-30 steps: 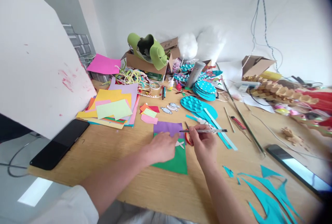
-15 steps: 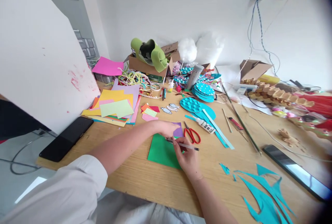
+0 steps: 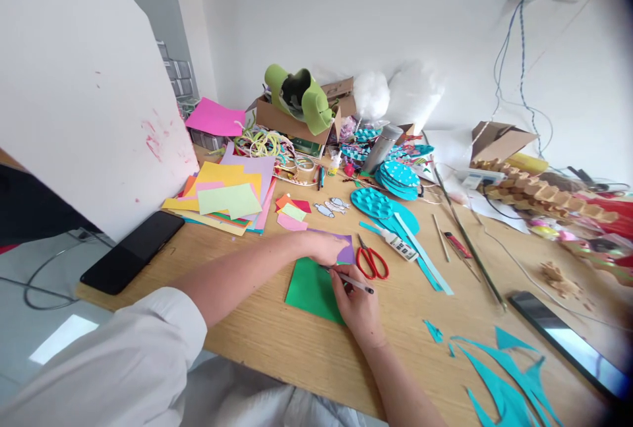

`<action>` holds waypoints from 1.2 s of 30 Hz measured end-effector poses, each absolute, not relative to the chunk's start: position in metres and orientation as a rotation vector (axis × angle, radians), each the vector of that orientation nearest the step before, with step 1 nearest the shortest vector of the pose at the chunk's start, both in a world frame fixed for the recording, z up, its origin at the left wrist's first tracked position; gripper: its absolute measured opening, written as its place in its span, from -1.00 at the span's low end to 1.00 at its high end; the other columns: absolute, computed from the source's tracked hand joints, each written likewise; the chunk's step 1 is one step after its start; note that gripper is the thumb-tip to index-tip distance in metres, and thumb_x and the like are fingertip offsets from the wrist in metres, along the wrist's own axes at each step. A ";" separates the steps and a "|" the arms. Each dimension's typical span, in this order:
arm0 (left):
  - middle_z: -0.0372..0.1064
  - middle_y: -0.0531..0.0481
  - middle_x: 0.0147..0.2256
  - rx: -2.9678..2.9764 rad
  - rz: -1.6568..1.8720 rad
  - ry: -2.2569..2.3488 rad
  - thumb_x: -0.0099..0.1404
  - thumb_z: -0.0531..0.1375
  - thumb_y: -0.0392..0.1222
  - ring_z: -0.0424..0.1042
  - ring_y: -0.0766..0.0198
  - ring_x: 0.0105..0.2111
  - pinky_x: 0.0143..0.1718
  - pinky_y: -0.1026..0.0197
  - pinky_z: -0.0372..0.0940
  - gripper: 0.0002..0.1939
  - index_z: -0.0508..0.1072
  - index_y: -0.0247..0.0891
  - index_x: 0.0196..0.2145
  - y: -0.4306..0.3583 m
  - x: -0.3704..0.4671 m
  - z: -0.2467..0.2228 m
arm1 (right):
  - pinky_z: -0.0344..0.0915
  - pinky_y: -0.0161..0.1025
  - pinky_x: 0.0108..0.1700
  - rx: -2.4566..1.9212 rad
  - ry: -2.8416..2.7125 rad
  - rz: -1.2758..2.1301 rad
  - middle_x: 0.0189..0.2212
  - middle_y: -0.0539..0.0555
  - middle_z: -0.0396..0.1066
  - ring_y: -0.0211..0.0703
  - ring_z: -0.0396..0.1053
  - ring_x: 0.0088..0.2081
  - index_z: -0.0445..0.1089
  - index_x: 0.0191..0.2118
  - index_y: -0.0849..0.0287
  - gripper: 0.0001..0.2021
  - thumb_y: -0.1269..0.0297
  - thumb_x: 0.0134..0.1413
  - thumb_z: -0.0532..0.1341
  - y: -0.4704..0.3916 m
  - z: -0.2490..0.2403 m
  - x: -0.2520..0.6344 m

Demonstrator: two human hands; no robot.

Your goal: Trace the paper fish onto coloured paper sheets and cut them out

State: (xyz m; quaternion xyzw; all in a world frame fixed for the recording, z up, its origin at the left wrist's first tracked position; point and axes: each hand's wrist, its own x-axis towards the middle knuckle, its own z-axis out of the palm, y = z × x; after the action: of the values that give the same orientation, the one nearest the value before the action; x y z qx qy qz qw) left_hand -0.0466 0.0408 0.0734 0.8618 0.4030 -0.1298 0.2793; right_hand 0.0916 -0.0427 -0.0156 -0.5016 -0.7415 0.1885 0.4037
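Observation:
My right hand [image 3: 357, 305] grips a pen [image 3: 360, 284], its tip end down by the upper part of a green sheet of paper [image 3: 310, 290]. The writing point itself is too small to make out. Across the top of that sheet, my left hand [image 3: 326, 248] lies flat on a purple piece of paper [image 3: 347, 252], fingers stretched to the right. Part of the purple piece is hidden under this hand. Just right of both hands, red-handled scissors [image 3: 372, 262] rest on the table with their blades pointing away from me.
A glue bottle [image 3: 399, 245] lies by blue strips [image 3: 429, 262]. Coloured paper [image 3: 230, 199] is stacked at left, near a black phone [image 3: 133, 252]. Blue scraps [image 3: 504, 374] and another phone [image 3: 568, 341] lie at right. Cut-out fish [image 3: 324, 210] sit beyond my hands.
The whole scene has shifted slightly to the right as my head turned. My right hand and the pen have moved a little against the green sheet; my left hand stays on the purple paper.

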 end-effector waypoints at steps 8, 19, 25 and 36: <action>0.20 -0.25 0.16 2.315 -0.323 1.112 0.21 0.11 -0.32 0.28 0.01 0.09 -0.04 0.11 0.25 -0.39 0.10 -0.29 0.21 0.038 -0.047 0.073 | 0.23 -0.32 -0.51 -1.285 -1.899 0.442 -0.45 0.06 0.44 -0.21 0.37 -0.49 0.36 -0.30 0.17 -0.85 0.22 0.17 0.12 -0.041 -0.017 0.091; 0.22 -0.31 0.13 2.312 -0.331 1.141 0.23 0.15 -0.24 0.29 -0.01 0.08 -0.07 0.11 0.26 -0.41 0.12 -0.32 0.20 0.033 -0.047 0.079 | 0.14 -0.35 -0.54 -1.290 -1.862 0.454 -0.57 -0.02 0.34 -0.29 0.24 -0.60 0.33 -0.35 0.18 -0.84 0.22 0.17 0.12 -0.043 -0.012 0.092; 0.37 -0.26 0.01 2.311 -0.332 1.144 0.26 0.14 -0.19 0.39 0.01 -0.03 -0.16 0.13 0.29 -0.40 0.09 -0.31 0.22 0.029 -0.048 0.081 | 0.07 -0.36 -0.57 -1.377 -1.827 0.479 -0.60 -0.02 0.32 -0.28 0.24 -0.61 0.31 -0.39 0.17 -0.82 0.20 0.15 0.10 -0.047 -0.011 0.097; 0.40 -0.30 -0.04 2.387 -0.284 1.145 0.28 0.12 -0.06 0.40 -0.04 -0.05 -0.18 0.11 0.29 -0.50 0.22 -0.33 0.11 0.024 -0.049 0.077 | 0.07 -0.36 -0.57 -1.464 -1.778 0.408 -0.68 -0.08 0.21 -0.27 0.21 -0.65 0.26 -0.45 0.15 -0.80 0.18 0.13 0.08 -0.048 -0.007 0.100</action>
State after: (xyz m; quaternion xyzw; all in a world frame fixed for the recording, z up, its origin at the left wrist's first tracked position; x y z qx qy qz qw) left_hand -0.0492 0.0241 0.0767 0.8710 0.4176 -0.1035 0.2372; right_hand 0.1001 -0.0480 -0.0067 -0.5761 -0.6997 0.1607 0.3906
